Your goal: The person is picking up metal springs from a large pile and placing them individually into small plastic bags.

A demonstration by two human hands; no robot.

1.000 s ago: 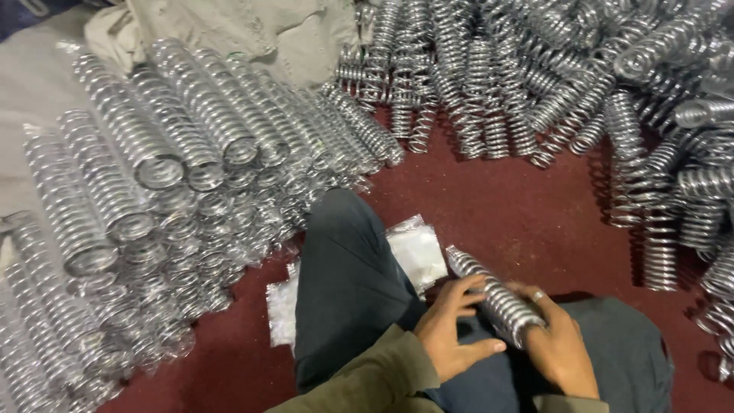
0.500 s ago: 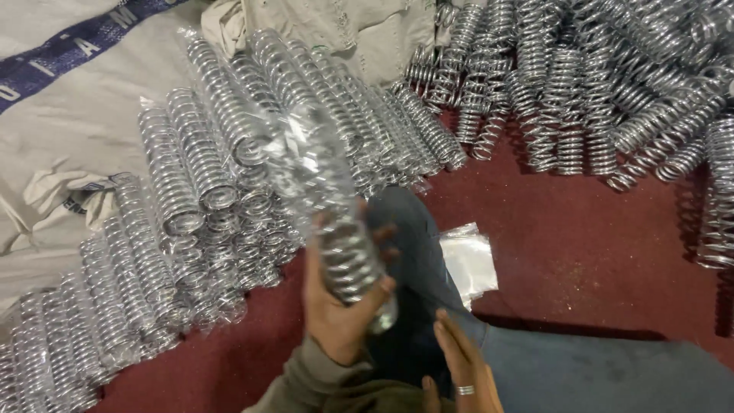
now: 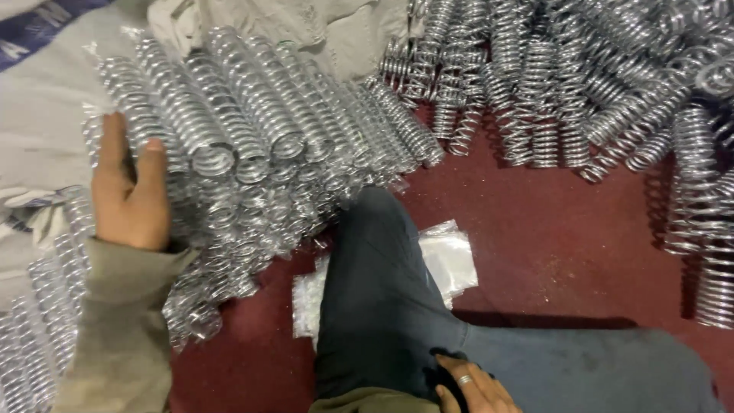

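The dark red floor (image 3: pixel 550 252) carries everything here. Far right, a big loose heap of bare steel coil springs (image 3: pixel 581 84) lies jumbled, some upright, some tipped over, none wrapped. Far left, on a grey cloth (image 3: pixel 46 130), a neat stack of bagged springs (image 3: pixel 252 130) lies in side-by-side rows, each spring in a clear plastic sleeve, open ends pointing near and right. Judging by the two piles, a good share is bagged and stacked, yet the bare heap looks at least as large, so much of the work seems left.

The person's dark trouser leg (image 3: pixel 382 306) stretches from the near edge toward the middle of the floor. Under and beside it lies a small pile of flat clear plastic bags (image 3: pixel 451 256), touching the leg on its right side and showing again on its left.

The left hand (image 3: pixel 130 195), in an olive sleeve (image 3: pixel 115 329), rests flat on the left edge of the bagged stack, fingers stretched out and pressing on a wrapped spring; its grip is open and closes around nothing. The right hand (image 3: pixel 470 390), with a ring on one finger, lies at the near edge on the trouser leg, loose and empty, well apart from both the bags and the bare springs
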